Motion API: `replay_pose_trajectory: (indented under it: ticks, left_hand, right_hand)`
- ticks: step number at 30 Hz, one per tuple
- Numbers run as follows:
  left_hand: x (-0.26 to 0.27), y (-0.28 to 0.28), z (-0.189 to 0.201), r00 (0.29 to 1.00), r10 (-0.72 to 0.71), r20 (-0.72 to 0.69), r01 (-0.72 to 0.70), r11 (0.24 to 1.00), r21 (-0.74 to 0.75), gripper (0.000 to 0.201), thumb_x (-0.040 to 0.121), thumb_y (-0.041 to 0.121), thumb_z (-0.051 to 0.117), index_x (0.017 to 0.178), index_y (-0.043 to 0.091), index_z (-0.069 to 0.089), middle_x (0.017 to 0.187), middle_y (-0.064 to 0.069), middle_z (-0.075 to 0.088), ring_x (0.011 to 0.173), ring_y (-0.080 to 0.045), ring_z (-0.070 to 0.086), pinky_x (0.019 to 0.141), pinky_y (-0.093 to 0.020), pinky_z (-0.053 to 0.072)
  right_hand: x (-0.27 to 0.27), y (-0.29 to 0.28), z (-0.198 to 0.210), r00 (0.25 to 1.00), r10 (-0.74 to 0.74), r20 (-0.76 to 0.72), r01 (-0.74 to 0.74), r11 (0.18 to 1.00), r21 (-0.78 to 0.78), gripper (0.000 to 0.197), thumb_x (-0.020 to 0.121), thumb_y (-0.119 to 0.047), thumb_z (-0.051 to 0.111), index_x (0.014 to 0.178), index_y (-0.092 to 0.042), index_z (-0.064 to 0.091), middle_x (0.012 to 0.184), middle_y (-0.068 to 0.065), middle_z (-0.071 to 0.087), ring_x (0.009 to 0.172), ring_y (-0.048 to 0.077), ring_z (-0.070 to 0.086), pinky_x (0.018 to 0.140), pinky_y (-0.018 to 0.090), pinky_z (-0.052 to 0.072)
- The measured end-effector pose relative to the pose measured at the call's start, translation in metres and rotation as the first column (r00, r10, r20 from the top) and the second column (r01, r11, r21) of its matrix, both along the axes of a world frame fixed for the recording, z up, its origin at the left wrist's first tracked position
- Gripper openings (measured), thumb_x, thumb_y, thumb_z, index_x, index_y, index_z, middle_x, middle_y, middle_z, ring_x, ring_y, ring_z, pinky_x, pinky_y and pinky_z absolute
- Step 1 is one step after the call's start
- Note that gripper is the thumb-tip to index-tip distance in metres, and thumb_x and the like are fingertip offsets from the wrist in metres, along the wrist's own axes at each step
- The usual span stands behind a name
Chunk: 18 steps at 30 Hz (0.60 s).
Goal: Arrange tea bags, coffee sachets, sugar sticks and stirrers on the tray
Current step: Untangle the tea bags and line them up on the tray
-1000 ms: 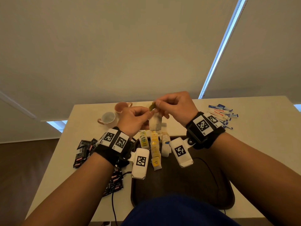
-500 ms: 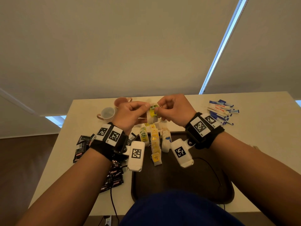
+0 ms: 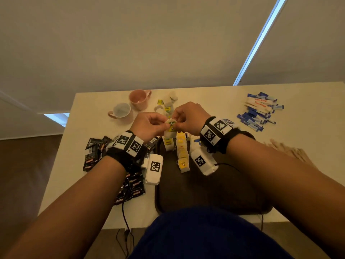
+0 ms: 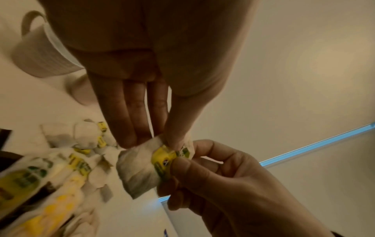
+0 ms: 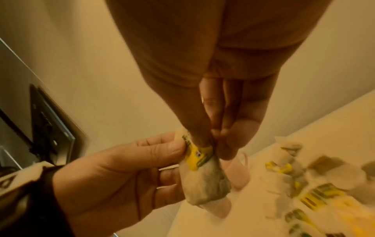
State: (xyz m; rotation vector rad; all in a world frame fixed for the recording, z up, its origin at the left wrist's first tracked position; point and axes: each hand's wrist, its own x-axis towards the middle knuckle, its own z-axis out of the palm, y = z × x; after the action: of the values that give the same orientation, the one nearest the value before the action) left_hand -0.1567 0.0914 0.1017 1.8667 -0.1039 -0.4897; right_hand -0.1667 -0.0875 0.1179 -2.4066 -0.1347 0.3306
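Holding one tea bag (image 3: 170,126) between both hands, you have it raised just above the far edge of the tray (image 3: 196,193), near the middle of the worktop (image 3: 308,146). Your left hand (image 3: 149,126) pinches the bag's upper corner between thumb and fingertips, the other fingers curled; your right hand (image 3: 188,118) pinches the yellow-and-green tag (image 4: 164,158) where it lies against the bag. The pouch (image 5: 205,181) hangs below both grips, between the two hands, clear of the tray.

Below it, rows of tea bags (image 3: 182,152) run from the tray's far edge toward its centre, yellow tags uppermost. More loose tea bags (image 3: 168,103) lie on the worktop beyond your hands, toward its far edge. Coffee sachets (image 3: 93,154) in dark wrappers are heaped at the left edge, beside the tray. Sugar sticks (image 3: 259,111) in blue and white are piled toward the far right corner. Pale wooden stirrers (image 3: 291,151), blurred, lie at the right, partly behind your right forearm. Two mugs (image 3: 130,105), one pink and one white, stand near the far left corner.
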Motion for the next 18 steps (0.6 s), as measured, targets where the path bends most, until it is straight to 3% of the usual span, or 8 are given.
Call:
replay_pose_trajectory:
  ticks: [3, 7, 9, 12, 15, 17, 18]
  left_hand:
    - [0.007, 0.008, -0.020, 0.998, 0.026, -0.049, -0.024, 0.999, 0.033, 0.012, 0.084, 0.004, 0.074, 0.083, 0.016, 0.071, 0.084, -0.019, 0.072, 0.074, -0.030, 0.068, 0.077, -0.045, 0.056]
    - [0.017, 0.019, -0.045, 0.991, 0.065, -0.115, -0.056, 0.995, 0.079, 0.008, 0.084, 0.010, 0.074, 0.085, 0.018, 0.073, 0.089, -0.016, 0.075, 0.076, -0.024, 0.069, 0.074, -0.041, 0.057]
    - [0.021, 0.023, -0.054, 0.987, 0.073, -0.141, -0.062, 0.995, 0.081, 0.010, 0.085, 0.010, 0.073, 0.083, 0.020, 0.073, 0.089, -0.014, 0.075, 0.073, -0.020, 0.068, 0.069, -0.036, 0.056]
    - [0.026, 0.025, -0.063, 0.978, 0.082, -0.193, -0.070, 0.995, 0.072, 0.012, 0.087, 0.008, 0.070, 0.082, 0.019, 0.072, 0.090, -0.015, 0.074, 0.074, -0.019, 0.066, 0.064, -0.030, 0.053]
    - [0.029, 0.025, -0.070, 0.966, 0.091, -0.240, -0.080, 0.995, 0.055, 0.012, 0.089, 0.006, 0.068, 0.084, 0.016, 0.071, 0.088, -0.014, 0.073, 0.073, -0.020, 0.065, 0.063, -0.029, 0.051]
    - [0.030, 0.025, -0.076, 0.962, 0.094, -0.255, -0.081, 0.995, 0.061, 0.010, 0.090, 0.005, 0.067, 0.086, 0.013, 0.070, 0.085, -0.012, 0.072, 0.072, -0.019, 0.064, 0.060, -0.026, 0.051]
    - [0.031, 0.025, -0.079, 0.961, 0.094, -0.259, -0.080, 0.995, 0.066, 0.009, 0.090, 0.005, 0.066, 0.086, 0.013, 0.070, 0.084, -0.011, 0.072, 0.071, -0.019, 0.064, 0.058, -0.024, 0.051]
  right_hand:
    - [0.008, 0.011, -0.030, 0.999, -0.011, -0.039, 0.007, 0.994, -0.108, 0.007, 0.082, -0.020, 0.075, 0.086, -0.019, 0.070, 0.075, -0.007, 0.064, 0.072, 0.012, 0.062, 0.068, 0.028, 0.052]
    - [0.010, 0.025, -0.076, 0.984, -0.052, -0.168, 0.020, 0.983, -0.184, 0.011, 0.083, -0.015, 0.074, 0.093, -0.014, 0.072, 0.088, 0.000, 0.065, 0.078, 0.012, 0.056, 0.068, 0.023, 0.041]
    - [0.010, 0.032, -0.095, 0.965, -0.068, -0.252, 0.010, 0.975, -0.223, 0.005, 0.083, -0.014, 0.073, 0.086, -0.016, 0.070, 0.085, -0.001, 0.062, 0.080, 0.014, 0.057, 0.069, 0.024, 0.041]
    - [0.010, 0.043, -0.120, 0.934, -0.094, -0.345, -0.008, 0.959, -0.284, 0.017, 0.083, -0.012, 0.070, 0.072, -0.021, 0.060, 0.084, 0.001, 0.064, 0.084, 0.021, 0.062, 0.069, 0.027, 0.046]
    - [0.012, 0.050, -0.135, 0.917, -0.122, -0.380, -0.014, 0.942, -0.336, 0.011, 0.084, -0.017, 0.069, 0.078, -0.023, 0.061, 0.096, 0.006, 0.068, 0.090, 0.027, 0.064, 0.079, 0.033, 0.055]
    - [0.014, 0.051, -0.137, 0.926, -0.107, -0.361, -0.055, 0.909, -0.413, 0.001, 0.086, -0.021, 0.066, 0.087, -0.021, 0.067, 0.101, 0.010, 0.066, 0.097, 0.030, 0.061, 0.083, 0.035, 0.053]
    - [0.016, 0.051, -0.138, 0.938, -0.086, -0.336, -0.080, 0.889, -0.451, 0.008, 0.088, -0.021, 0.064, 0.093, -0.018, 0.069, 0.103, 0.011, 0.065, 0.102, 0.032, 0.058, 0.083, 0.036, 0.050]
